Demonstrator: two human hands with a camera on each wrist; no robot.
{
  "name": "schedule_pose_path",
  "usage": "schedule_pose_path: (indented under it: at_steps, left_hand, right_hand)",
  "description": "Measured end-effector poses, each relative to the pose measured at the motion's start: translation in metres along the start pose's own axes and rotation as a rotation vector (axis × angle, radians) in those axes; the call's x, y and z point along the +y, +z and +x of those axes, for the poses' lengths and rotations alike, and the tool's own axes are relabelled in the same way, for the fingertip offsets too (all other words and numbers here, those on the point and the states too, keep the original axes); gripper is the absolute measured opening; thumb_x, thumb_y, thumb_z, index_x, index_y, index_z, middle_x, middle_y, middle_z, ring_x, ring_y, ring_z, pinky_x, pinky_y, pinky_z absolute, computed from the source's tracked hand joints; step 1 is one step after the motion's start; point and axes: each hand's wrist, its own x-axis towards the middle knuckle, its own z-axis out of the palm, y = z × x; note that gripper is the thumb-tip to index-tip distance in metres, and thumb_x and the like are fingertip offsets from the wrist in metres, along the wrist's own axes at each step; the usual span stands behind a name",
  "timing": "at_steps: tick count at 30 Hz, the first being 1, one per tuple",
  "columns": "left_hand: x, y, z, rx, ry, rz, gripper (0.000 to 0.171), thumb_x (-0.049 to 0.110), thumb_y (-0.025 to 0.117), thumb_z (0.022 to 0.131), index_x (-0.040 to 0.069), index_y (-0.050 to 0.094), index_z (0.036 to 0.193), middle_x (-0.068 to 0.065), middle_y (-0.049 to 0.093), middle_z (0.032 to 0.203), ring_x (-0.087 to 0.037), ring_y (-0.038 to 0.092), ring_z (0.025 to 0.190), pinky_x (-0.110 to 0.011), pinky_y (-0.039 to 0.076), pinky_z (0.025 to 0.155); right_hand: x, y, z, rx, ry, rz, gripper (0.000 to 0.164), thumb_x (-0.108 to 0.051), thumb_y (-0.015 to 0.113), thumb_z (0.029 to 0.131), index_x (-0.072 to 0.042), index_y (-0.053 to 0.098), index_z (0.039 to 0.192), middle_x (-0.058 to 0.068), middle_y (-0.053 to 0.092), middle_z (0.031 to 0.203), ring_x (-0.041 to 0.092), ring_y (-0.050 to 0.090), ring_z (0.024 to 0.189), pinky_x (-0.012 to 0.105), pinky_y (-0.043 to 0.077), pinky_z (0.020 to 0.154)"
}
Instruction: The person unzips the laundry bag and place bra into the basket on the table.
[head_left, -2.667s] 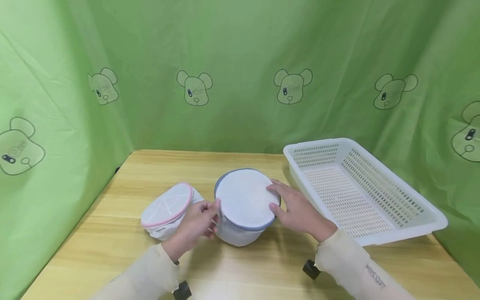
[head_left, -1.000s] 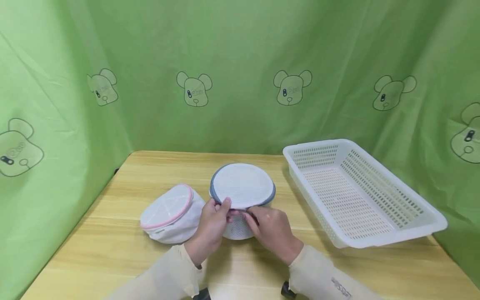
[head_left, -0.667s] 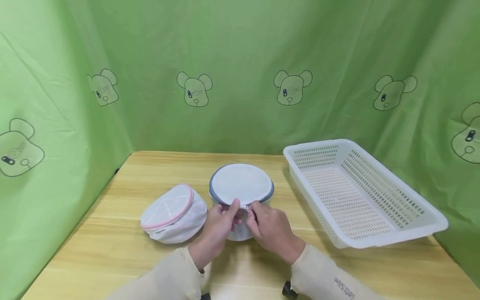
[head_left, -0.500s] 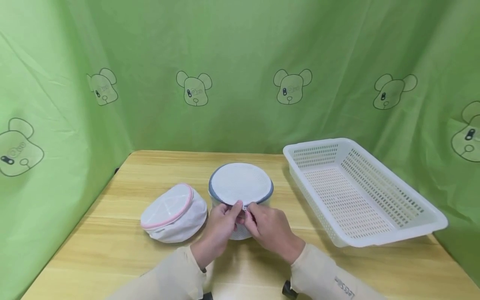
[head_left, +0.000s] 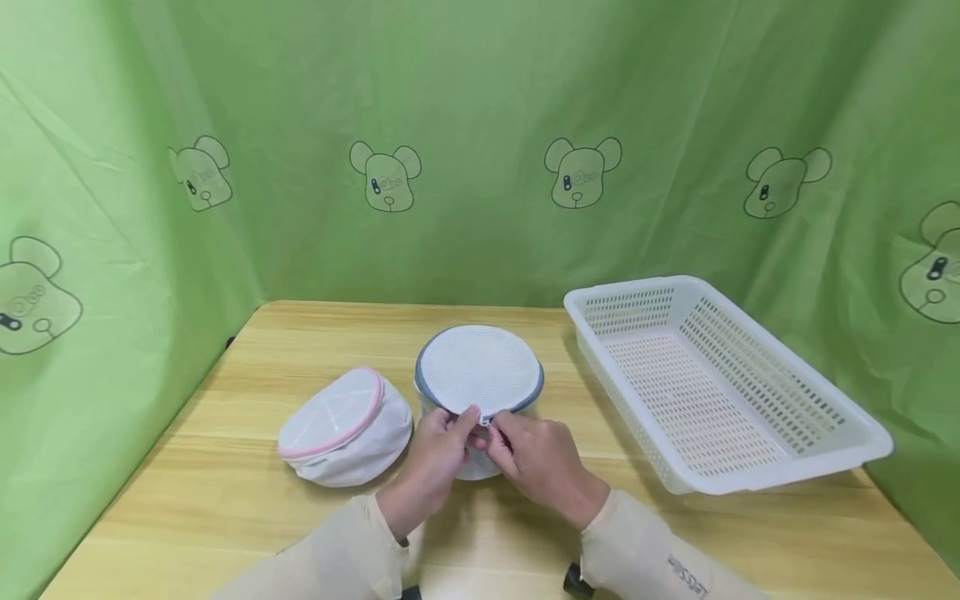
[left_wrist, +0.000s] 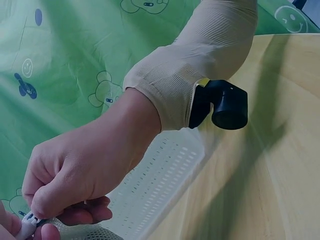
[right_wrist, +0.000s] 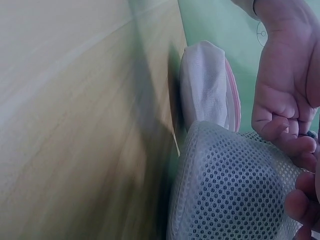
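Note:
A round white mesh laundry bag (head_left: 480, 367) with a blue-grey zipper band stands upright in the middle of the table. At its near rim my left hand (head_left: 431, 458) pinches the edge between thumb and fingers. Right beside it, my right hand (head_left: 543, 462) pinches the small zipper pull (head_left: 485, 422). The left wrist view shows the right hand (left_wrist: 85, 165) from the side, its fingertips at the light zipper piece (left_wrist: 29, 225). In the right wrist view, the left hand's curled fingers (right_wrist: 280, 127) lie over the bag's mesh wall (right_wrist: 230, 195). Fingertips partly hide the zipper.
A smaller white laundry bag with a pink zipper band (head_left: 352, 433) lies tilted at the left. To the right stands a large white slotted plastic basket (head_left: 697, 400). The wooden table (head_left: 247, 533) is bordered by a green printed curtain (head_left: 480, 250).
Both hands came from the bag's sides to its near rim, and the bag turned slightly. Over the last second the left thumb shifted rightward toward the zipper pull; the right hand barely moved.

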Motion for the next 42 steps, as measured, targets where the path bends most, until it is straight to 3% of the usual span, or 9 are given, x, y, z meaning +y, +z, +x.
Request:
schedule_pose_path:
  at_steps: [8,17,31,42]
  left_hand:
    - [0.003,-0.004,-0.002,0.009,-0.006,0.009,0.021,0.02,0.053,0.1,0.0,0.055,0.104,-0.002,0.061,0.077,-0.01,0.056,0.069,-0.028,0.041,0.067]
    - [0.002,-0.004,-0.002,0.0,0.0,0.012,0.022,0.021,0.053,0.1,0.0,0.055,0.106,-0.003,0.062,0.082,-0.011,0.056,0.069,-0.028,0.041,0.066]
    - [0.004,-0.009,0.002,0.041,-0.011,-0.005,0.021,0.018,0.053,0.1,-0.003,0.053,0.105,-0.007,0.061,0.09,-0.009,0.056,0.065,-0.026,0.042,0.064]
    - [0.002,-0.012,0.006,0.053,-0.014,-0.016,0.016,0.016,0.054,0.099,-0.001,0.053,0.1,-0.006,0.061,0.087,-0.009,0.056,0.064,-0.025,0.041,0.063]
  right_hand:
    - [0.002,-0.001,-0.002,0.006,-0.004,-0.009,0.021,-0.014,0.049,0.084,-0.016,0.04,0.065,-0.013,0.03,0.055,-0.003,0.023,0.047,0.011,0.018,0.038]
    - [0.003,-0.001,-0.003,-0.012,0.004,0.0,0.022,-0.013,0.049,0.084,-0.016,0.04,0.065,-0.013,0.029,0.054,-0.004,0.022,0.047,0.01,0.017,0.039]
    - [0.008,-0.002,-0.004,0.015,0.002,-0.013,0.022,-0.013,0.048,0.084,-0.016,0.04,0.064,-0.012,0.031,0.055,-0.003,0.024,0.047,0.01,0.018,0.039]
    - [0.011,-0.004,-0.006,-0.004,0.021,0.013,0.022,-0.01,0.051,0.082,-0.017,0.041,0.064,-0.013,0.032,0.055,-0.004,0.025,0.048,0.008,0.018,0.04]
